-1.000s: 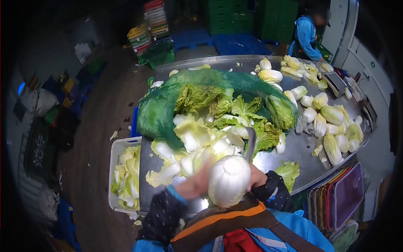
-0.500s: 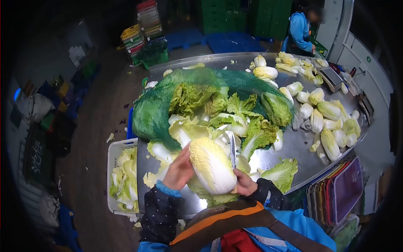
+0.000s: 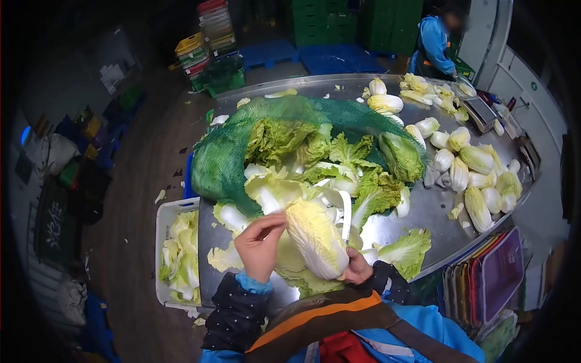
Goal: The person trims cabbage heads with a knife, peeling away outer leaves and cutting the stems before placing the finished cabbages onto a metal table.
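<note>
A pale yellow-white napa cabbage [image 3: 318, 242] is tilted in front of my body, its white base toward the lower right. My right hand [image 3: 358, 266] is closed around a knife [image 3: 347, 224], blade pointing up, and presses against the cabbage's base. At the cabbage's upper left edge, my left hand [image 3: 263, 242] has its fingers pinched together; what lies between them is too small to make out. Loose leaves [image 3: 269, 190] surround the cabbage, and beyond them a green mesh bag [image 3: 221, 157] lies open with untrimmed green cabbages [image 3: 400, 156] inside.
Several trimmed cabbages [image 3: 475, 158] lie on the right of the metal table [image 3: 433, 248]. A white crate [image 3: 160, 254] of leaves stands at the left. Coloured crates [image 3: 502, 272] are stacked at the lower right. Another person [image 3: 433, 45] works at the far right, beside a scale [image 3: 480, 112].
The cabbage has shifted slightly right. My left hand has left its open hold along the cabbage's side and moved up to its upper edge, fingers now pinched. The knife blade has turned.
</note>
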A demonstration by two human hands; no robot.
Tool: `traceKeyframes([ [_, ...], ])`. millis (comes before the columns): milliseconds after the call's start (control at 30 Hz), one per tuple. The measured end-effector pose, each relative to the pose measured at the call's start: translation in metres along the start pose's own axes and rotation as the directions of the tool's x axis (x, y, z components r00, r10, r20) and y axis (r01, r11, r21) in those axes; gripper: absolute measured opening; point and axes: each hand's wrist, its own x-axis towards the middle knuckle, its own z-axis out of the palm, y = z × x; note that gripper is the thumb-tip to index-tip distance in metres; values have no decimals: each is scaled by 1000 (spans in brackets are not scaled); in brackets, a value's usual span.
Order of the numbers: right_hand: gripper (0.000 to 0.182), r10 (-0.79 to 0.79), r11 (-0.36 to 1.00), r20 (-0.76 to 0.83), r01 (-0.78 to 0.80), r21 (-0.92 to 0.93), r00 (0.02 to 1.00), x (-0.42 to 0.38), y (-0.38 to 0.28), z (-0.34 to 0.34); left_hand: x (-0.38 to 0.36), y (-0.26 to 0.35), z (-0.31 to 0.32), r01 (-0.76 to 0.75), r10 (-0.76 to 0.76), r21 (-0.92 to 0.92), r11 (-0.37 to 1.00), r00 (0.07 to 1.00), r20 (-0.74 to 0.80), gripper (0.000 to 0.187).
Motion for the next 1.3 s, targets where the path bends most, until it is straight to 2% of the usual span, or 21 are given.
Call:
traceKeyframes([
  [67,78,15,1000,24,-15,5,1000,1,-1,-7,6,4,3,82,-81,11,997,996,-41,48],
  [133,77,54,989,175,-77,128,983,2,0,-1,25,13,16,-248,281,208,946,949,-145,39],
  [167,77,62,989,177,-84,118,982,0,2,-6,31,11,9,30,-31,27,999,998,50,30],
  [200,75,74,993,130,-86,85,989,-2,4,-9,34,15,5,18,-18,21,1000,999,40,30],
  [267,73,82,995,83,-86,50,993,-2,1,-16,38,22,0,162,-182,82,983,891,415,29],
  [433,62,-1,999,44,-1,49,999,-6,5,-13,13,9,5,-400,359,336,853,916,180,22],
  [533,62,-54,998,-132,56,7,990,-4,2,-4,-10,14,6,-370,384,229,901,923,-22,15],
  [600,64,-75,996,-174,83,37,982,1,-1,1,-25,22,-9,-34,106,-303,953,968,225,11],
  [667,66,-93,992,-219,109,62,971,3,-10,4,-33,24,-24,85,-132,102,991,691,711,12],
  [733,74,-16,938,82,-13,346,996,8,-23,12,-40,-4,-10,133,-296,268,954,296,908,17],
  [767,76,-10,949,-116,46,311,993,10,-25,21,-35,-12,-7,130,-292,265,955,300,908,17],
  [833,76,-11,925,-30,21,378,999,13,-32,25,-21,-29,-4,-131,-572,698,704,478,667,23],
  [867,76,-22,894,49,-3,449,999,13,-34,26,-11,-60,-10,-204,-540,857,473,702,465,45],
  [900,76,-23,897,52,-2,442,998,10,-36,25,-6,-55,-14,-131,-410,880,457,847,338,58],
  [967,75,-127,985,-146,143,98,981,2,-38,18,6,-49,-5,42,-131,297,954,950,285,69],
  [1000,74,-200,979,-227,185,-84,953,1,-37,17,7,-42,1,40,-128,298,954,951,281,69],
  [1033,75,-418,831,-92,340,-441,904,-5,-42,57,4,-33,10,240,-176,-183,954,936,306,70],
  [1067,75,-412,834,-89,336,-438,907,-9,-44,72,2,-24,19,385,-202,-609,694,915,349,71],
  [1133,75,-556,563,-109,277,-779,824,-14,-44,84,4,-6,42,303,-162,-575,760,945,284,69],
  [1200,73,-571,658,-181,314,-684,801,-14,-48,70,5,-1,48,217,-105,-532,818,967,232,67],
  [1300,65,-159,912,-34,134,-389,987,-14,-44,44,-3,-11,52,262,-93,-533,804,942,323,58],
])
